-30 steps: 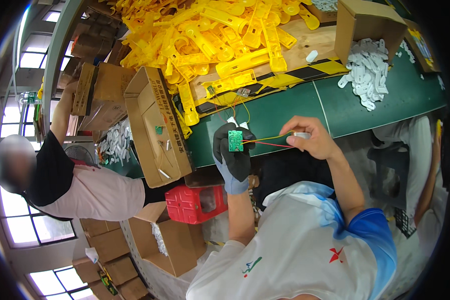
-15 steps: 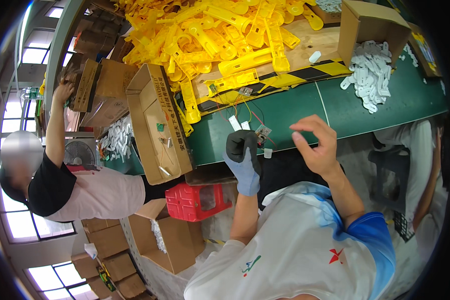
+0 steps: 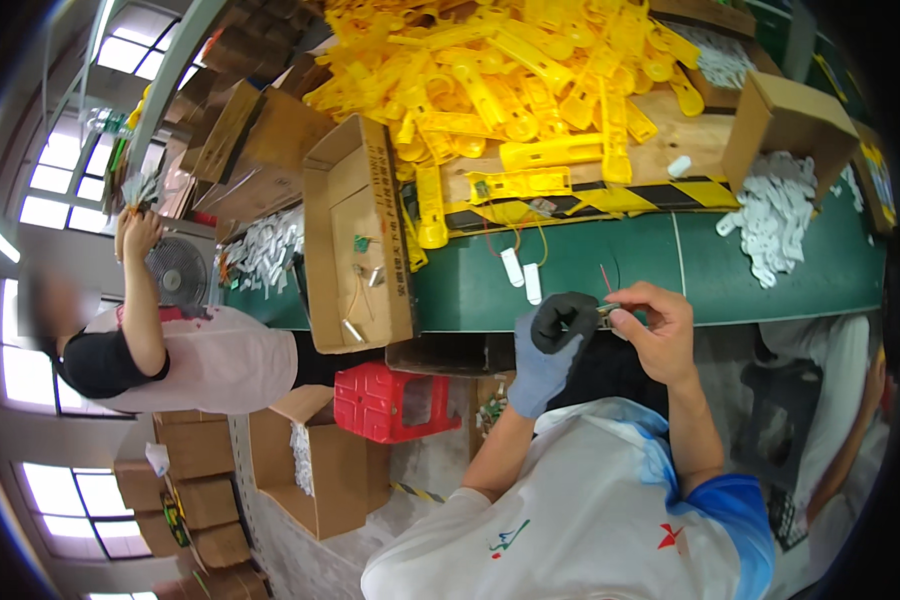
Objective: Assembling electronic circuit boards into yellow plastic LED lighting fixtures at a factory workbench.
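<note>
A small circuit board (image 3: 604,314) with a red and a dark wire rising from it sits between my hands at the table's front edge. My left hand (image 3: 555,345), in a grey glove with black fingers, is closed in a pinch at the board's left end. The bare fingers of my right hand (image 3: 662,325) grip its other end, hiding much of it. Just beyond lie two white oblong pieces (image 3: 512,267) on the green table (image 3: 610,240), with thin wires leading towards a yellow plastic casing (image 3: 525,184) that holds a small green board.
Yellow casings (image 3: 490,85) are heaped at the back. White parts (image 3: 775,215) spill from a cardboard box (image 3: 780,115) at right. An open carton (image 3: 335,240) with small wired parts stands at left, near a red stool (image 3: 380,400). A co-worker (image 3: 200,350) holds parts farther left.
My right hand has closed from open fingers onto the circuit board, and both hands now meet at it. The view has shifted. The co-worker's raised hand has come down.
</note>
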### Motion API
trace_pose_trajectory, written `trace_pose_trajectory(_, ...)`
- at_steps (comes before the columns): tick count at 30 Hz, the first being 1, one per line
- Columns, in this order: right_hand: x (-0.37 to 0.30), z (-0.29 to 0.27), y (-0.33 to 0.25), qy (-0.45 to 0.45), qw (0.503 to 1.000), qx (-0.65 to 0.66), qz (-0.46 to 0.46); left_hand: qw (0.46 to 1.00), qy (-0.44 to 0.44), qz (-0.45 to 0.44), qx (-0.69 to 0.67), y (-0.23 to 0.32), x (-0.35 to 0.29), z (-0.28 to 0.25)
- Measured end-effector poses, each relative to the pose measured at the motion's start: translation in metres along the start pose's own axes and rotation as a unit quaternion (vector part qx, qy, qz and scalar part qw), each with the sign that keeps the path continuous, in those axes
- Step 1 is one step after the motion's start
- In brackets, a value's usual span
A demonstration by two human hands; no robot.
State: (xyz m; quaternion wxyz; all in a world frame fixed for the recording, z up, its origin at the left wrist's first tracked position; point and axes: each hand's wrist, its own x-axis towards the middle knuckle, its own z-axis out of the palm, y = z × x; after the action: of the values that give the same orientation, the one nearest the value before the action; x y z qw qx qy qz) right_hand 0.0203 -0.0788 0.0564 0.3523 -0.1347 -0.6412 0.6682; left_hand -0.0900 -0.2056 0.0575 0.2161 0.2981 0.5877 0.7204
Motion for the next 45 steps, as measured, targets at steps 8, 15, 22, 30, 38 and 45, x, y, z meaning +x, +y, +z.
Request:
trace_pose_trajectory(8, -0.002, 0.004, 0.002, 0.025, 0.998, 0.061, 0.018, 0.996, -0.033, -0.041, 0.078, 0.002, -0.003, -0.008)
trace_pose_trajectory(15, -0.002, -0.003, 0.011, 0.027, 0.991, 0.11, 0.07, 0.996, -0.051, -0.052, 0.048, -0.001, -0.001, -0.007)
trace_pose_trajectory(22, 0.001, 0.004, -0.001, 0.061, 0.991, -0.107, -0.046, 0.983, 0.126, -0.041, 0.129, 0.002, 0.0, -0.001)
trace_pose_trajectory(30, -0.007, 0.009, -0.005, 0.049, 0.998, 0.021, 0.015, 0.959, -0.001, 0.116, 0.257, 0.012, -0.007, 0.011)
trace_pose_trajectory(38, 0.0, 0.0, 0.004, 0.07, 0.971, 0.184, 0.133, 0.96, 0.039, 0.114, 0.253, 0.005, 0.0, 0.014)
trace_pose_trajectory(45, -0.004, -0.007, 0.013, 0.009, 0.977, 0.146, 0.154, 0.985, -0.012, -0.095, 0.145, 0.002, 0.007, 0.003)
